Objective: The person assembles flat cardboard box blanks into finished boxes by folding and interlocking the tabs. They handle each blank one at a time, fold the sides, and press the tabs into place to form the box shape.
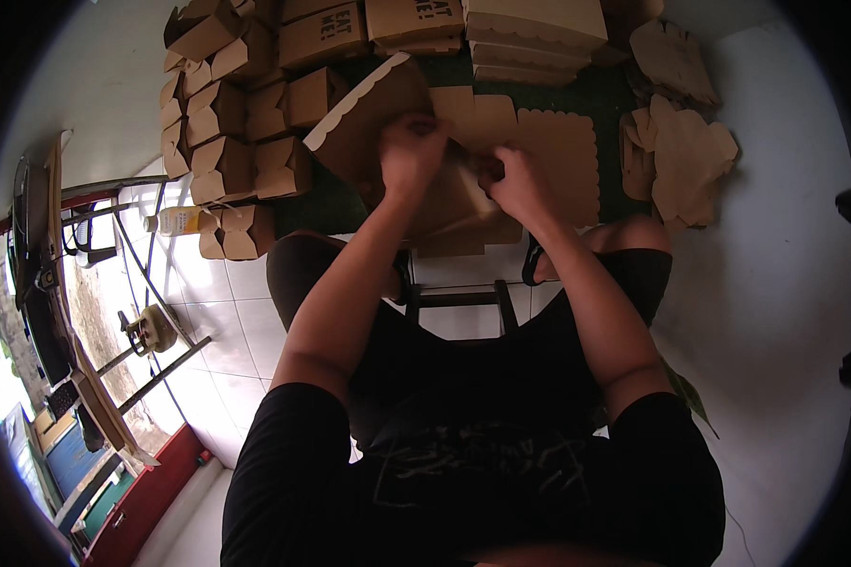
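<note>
A partly folded brown cardboard box point(373, 113) lies in front of me, its scalloped flap raised and tilted to the left. My left hand point(414, 156) is closed with curled fingers at the box's inner fold. On the box's right side, my right hand point(515, 184) pinches the edge of a panel; its fingertips are partly hidden and slightly blurred. Beneath and to the right lies a flat cardboard blank point(567, 156) with a scalloped right edge.
Small folded boxes point(219, 113) are stacked at the far left. Larger boxes point(323, 38) and a stack of scalloped cardboard point(537, 33) stand at the back. Cut cardboard pieces point(686, 156) lie at the right. A bottle point(180, 221) is by the small boxes at left.
</note>
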{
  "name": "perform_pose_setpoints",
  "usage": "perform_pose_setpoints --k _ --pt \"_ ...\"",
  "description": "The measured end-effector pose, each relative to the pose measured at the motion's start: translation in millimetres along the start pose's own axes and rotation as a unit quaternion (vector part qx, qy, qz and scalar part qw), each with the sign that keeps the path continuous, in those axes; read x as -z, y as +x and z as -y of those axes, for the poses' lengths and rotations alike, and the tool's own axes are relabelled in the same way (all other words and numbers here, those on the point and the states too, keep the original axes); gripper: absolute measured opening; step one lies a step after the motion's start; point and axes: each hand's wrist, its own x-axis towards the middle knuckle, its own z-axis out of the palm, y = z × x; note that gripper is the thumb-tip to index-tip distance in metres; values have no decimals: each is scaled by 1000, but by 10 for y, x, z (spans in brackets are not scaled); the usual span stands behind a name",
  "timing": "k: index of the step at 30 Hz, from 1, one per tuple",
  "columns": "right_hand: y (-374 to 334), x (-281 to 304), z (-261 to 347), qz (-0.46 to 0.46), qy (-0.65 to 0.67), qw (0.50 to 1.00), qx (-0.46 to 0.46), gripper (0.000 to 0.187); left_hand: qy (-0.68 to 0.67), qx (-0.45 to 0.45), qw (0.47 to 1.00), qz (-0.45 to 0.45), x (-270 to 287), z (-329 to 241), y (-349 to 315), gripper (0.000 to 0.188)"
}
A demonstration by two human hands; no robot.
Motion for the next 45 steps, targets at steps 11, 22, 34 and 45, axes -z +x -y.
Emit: perform_pose_setpoints --k 11,22,34,45 --pt "-77 32 224 -11 9 998 65 27 -16 -4 1000 -9 11 20 62 51" --pt "-88 -27 187 -25 35 994 103 22 145 -22 978 150 132 -72 89 62" --pt "-257 -68 371 -1 -23 991 131 29 111 -111 988 -1 135 -16 111 40" --pt "-121 -175 218 -72 13 995 62 30 201 -81 975 51 235 94 229 56"
